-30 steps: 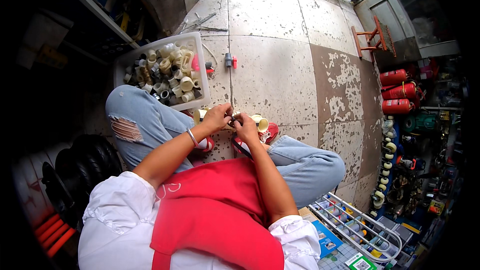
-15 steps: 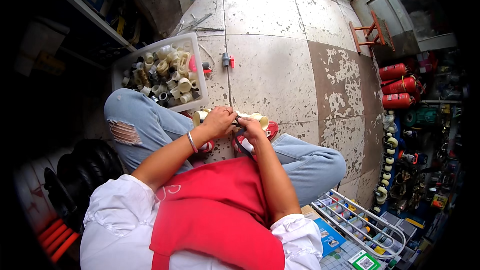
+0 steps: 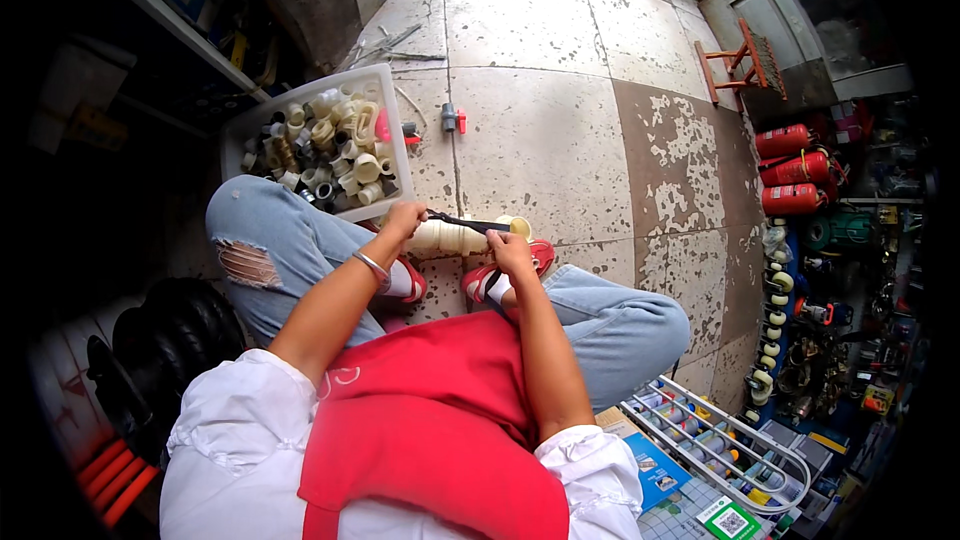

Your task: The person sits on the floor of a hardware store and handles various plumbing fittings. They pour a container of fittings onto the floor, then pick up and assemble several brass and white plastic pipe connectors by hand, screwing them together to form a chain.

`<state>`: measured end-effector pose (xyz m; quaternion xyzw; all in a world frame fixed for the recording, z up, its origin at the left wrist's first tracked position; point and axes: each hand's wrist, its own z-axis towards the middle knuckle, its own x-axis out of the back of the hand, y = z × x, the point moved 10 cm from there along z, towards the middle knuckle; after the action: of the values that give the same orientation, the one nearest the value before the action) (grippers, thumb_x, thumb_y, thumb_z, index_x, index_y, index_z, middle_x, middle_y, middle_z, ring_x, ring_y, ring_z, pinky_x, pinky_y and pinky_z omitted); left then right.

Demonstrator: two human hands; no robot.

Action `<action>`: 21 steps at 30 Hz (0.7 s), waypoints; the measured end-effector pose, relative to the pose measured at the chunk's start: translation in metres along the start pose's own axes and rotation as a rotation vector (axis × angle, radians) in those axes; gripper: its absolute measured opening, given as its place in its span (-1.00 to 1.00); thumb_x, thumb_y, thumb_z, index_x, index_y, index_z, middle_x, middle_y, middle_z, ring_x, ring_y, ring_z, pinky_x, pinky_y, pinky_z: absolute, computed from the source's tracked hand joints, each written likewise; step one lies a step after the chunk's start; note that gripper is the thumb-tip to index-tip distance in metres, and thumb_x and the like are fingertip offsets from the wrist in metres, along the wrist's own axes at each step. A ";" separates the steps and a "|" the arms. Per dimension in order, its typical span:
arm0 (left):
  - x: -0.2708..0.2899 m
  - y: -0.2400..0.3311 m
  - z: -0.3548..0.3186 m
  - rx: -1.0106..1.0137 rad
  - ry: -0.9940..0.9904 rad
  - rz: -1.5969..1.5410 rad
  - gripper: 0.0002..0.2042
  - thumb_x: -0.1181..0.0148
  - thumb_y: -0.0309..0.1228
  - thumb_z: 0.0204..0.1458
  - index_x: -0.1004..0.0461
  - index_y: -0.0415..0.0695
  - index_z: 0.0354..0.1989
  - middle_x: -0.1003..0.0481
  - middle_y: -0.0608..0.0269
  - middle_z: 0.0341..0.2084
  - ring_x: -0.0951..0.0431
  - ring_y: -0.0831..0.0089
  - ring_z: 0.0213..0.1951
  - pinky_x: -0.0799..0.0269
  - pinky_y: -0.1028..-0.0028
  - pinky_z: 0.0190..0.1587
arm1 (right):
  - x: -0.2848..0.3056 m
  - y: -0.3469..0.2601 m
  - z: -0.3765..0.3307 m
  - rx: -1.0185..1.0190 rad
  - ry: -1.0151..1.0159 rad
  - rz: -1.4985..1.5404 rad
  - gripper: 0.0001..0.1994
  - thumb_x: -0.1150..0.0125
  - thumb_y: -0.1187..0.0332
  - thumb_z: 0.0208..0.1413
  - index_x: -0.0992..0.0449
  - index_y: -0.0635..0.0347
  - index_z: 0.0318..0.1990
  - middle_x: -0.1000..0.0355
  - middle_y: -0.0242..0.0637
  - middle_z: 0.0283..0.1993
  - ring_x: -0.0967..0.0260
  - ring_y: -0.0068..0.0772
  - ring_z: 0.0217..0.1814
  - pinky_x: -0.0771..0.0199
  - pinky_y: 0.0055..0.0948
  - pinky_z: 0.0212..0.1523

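A black strap [image 3: 455, 221] runs taut between my two hands, and its loose tail hangs below the right one. The left end is gripped in my left hand [image 3: 403, 219], its fingers closed. My right hand [image 3: 511, 249], also closed, pinches the strap close to its wider part. Just beneath the strap lies a row of cream plastic pipe fittings [image 3: 440, 237] on the floor, between and beyond my red shoes [image 3: 543, 256]. The hands partly cover that row, so whether the strap passes around it I cannot tell.
A white bin [image 3: 399, 135] of mixed pipe fittings stands by my left knee. A grey valve with a red handle [image 3: 449, 118] lies on the tiles. Red fire extinguishers [image 3: 790, 170], an orange stool [image 3: 735, 65] and crowded shelving line the right. A white wire rack [image 3: 720, 440] sits lower right.
My hands have moved apart, the left one leftward and the right one slightly right. The black strap, bunched between them before, is now drawn out straight, and more of the cream fittings shows.
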<state>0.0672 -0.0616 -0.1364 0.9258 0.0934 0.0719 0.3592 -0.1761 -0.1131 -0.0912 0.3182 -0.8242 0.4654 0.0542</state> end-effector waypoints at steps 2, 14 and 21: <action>0.011 -0.011 0.002 0.025 0.059 -0.105 -0.75 -0.09 -0.27 -0.03 -0.46 -0.14 -0.65 -0.31 0.37 -0.80 -0.26 0.54 -0.75 -0.12 0.48 -0.69 | -0.003 0.017 -0.005 -0.190 -0.114 0.080 -0.61 -0.08 0.12 0.15 -0.53 0.24 -0.55 -0.31 -0.44 -0.69 -0.14 -0.63 -0.71 -0.09 -0.53 -0.67; -0.036 0.019 -0.026 0.066 -0.179 -0.571 -0.78 0.08 -0.23 0.17 -0.22 0.00 -0.50 -0.25 0.47 -0.70 -0.16 0.66 -0.75 -0.12 0.57 -0.68 | -0.037 -0.083 -0.043 0.079 -0.222 0.854 -0.53 0.18 0.08 0.29 -0.15 0.06 -0.68 -0.17 -0.37 -0.64 -0.23 -0.42 -0.48 -0.20 -0.50 -0.45; -0.034 0.021 -0.023 0.120 -0.124 -0.530 -0.72 0.08 -0.21 0.18 -0.17 0.01 -0.56 -0.19 0.48 -0.74 -0.05 0.67 -0.78 -0.02 0.56 -0.69 | -0.008 -0.039 -0.026 -0.180 -0.062 1.095 -0.48 0.16 -0.01 0.25 -0.02 -0.03 -0.74 -0.01 -0.44 -0.74 -0.16 -0.42 -0.63 -0.02 -0.50 -0.66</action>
<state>0.0316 -0.0693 -0.1072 0.8913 0.3143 -0.0870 0.3149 -0.1533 -0.1031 -0.0516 -0.1491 -0.9068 0.3438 -0.1930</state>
